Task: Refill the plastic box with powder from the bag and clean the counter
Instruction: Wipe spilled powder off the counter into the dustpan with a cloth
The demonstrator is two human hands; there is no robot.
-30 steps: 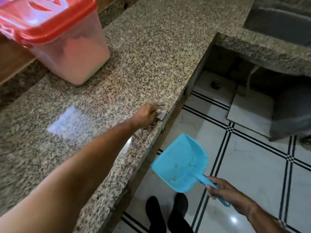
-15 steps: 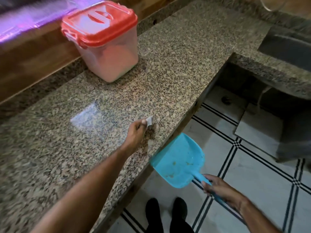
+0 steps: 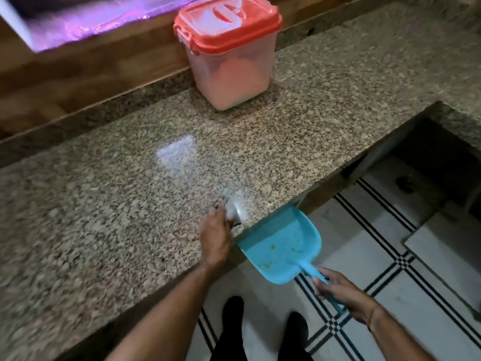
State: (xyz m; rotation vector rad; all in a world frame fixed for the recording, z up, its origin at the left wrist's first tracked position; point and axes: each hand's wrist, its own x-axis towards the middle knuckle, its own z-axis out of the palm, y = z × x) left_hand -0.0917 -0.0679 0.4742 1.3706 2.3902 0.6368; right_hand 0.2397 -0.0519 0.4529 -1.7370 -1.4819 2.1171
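Near the front edge of the granite surface [image 3: 104,217], the left hand [image 3: 216,238] presses a small pale wad [image 3: 235,211], blurred, with its fingers curled round it. Just below that edge the right hand [image 3: 343,295] holds a blue dustpan [image 3: 283,246], fingers clamped on its handle. By the back wall stands the box [image 3: 231,71], red lid [image 3: 226,22] on, powder inside.

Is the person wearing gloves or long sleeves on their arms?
No gloves. The left hand and the right hand are bare. The left forearm and the right forearm are bare too, with no sleeve in view. No watch, ring or bracelet can be made out, though the picture is a little blurry.
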